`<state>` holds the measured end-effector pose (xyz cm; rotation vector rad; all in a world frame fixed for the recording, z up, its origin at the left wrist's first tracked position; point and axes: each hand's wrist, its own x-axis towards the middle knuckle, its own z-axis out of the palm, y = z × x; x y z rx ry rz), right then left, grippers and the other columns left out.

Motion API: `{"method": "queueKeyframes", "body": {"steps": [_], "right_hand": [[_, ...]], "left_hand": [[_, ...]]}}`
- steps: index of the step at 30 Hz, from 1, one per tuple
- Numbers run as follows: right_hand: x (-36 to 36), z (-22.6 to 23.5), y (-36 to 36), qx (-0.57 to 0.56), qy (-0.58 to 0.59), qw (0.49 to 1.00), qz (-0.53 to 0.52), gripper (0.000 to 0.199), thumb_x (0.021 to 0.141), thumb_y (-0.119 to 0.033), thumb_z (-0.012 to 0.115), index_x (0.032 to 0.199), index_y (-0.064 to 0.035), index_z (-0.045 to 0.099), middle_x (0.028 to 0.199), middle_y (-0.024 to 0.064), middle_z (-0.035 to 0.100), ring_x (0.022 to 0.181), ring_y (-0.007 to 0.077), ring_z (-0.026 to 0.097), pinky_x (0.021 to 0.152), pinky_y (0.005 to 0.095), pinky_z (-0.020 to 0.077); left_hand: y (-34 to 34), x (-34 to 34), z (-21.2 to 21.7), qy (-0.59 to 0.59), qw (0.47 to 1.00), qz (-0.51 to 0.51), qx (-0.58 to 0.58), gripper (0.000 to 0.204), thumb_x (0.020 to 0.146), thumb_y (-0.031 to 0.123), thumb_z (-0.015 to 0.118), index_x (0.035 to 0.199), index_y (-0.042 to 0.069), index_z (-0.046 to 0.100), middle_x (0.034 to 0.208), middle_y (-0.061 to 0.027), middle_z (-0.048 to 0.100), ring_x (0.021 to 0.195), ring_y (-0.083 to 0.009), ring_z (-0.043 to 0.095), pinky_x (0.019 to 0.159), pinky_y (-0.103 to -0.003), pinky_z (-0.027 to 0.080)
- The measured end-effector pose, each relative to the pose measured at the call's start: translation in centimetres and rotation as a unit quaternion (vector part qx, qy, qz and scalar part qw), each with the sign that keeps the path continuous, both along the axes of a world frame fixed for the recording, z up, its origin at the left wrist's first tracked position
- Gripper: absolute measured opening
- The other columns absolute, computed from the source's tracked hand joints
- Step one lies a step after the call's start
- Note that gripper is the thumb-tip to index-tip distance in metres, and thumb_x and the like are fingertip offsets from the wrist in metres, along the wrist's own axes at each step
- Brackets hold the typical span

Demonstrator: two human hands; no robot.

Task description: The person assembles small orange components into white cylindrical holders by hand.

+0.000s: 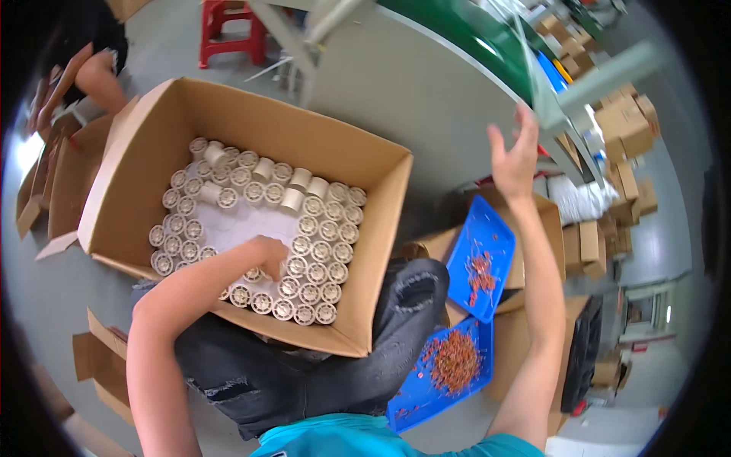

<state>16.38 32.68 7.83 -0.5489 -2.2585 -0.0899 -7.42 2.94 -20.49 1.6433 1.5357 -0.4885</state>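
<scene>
My left hand point(268, 254) reaches down into a large open cardboard box point(289, 135). Its fingers are curled and point downward beside standing white plastic spools point(308, 292); whatever they grip, if anything, is hidden beneath the hand. Several spools stand on end in rows around the box's inner sides, with slotted round ends facing up, and a few lie on their sides, like the white spool point(292, 199) near the far wall. In the middle is a bare whitish bottom layer point(244, 227). My right hand point(516, 156) is raised to the right of the box, fingers apart, with nothing in it.
Two blue trays point(499, 228) to my right hold small reddish-orange parts with wire-like leads point(455, 362). A green-topped table point(457, 38) stands beyond the box. A red stool point(233, 34), another person point(95, 72) and more cartons point(626, 128) are farther off.
</scene>
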Motion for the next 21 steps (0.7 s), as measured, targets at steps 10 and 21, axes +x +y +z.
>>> {"method": "queueKeyframes", "body": {"steps": [10, 21], "right_hand": [[29.7, -16.2, 1.1, -0.313, -0.089, 0.877, -0.354, 0.02, 0.083, -0.014, 0.068, 0.097, -0.0009, 0.073, 0.091, 0.0223, 0.071, 0.087, 0.0352, 0.07, 0.081, 0.0426, 0.0541], [25.3, -18.8, 2.7, -0.34, -0.181, 0.79, -0.478, 0.023, 0.079, -0.018, 0.072, 0.098, -0.006, 0.075, 0.104, 0.0228, 0.07, 0.1, 0.0372, 0.068, 0.089, 0.0446, 0.0536]], "left_hand": [[-0.1, 2.3, 15.2, -0.337, 0.849, 0.332, 0.234, 0.083, 0.069, 0.006, 0.074, 0.144, -0.004, 0.042, 0.106, -0.012, 0.068, 0.093, -0.0161, 0.065, 0.087, -0.032, 0.052], [-3.6, 6.7, 13.3, -0.606, 0.596, 0.486, 0.205, 0.056, 0.076, 0.003, 0.073, 0.126, 0.001, 0.048, 0.111, -0.0106, 0.064, 0.101, -0.019, 0.063, 0.091, -0.034, 0.05]]}}
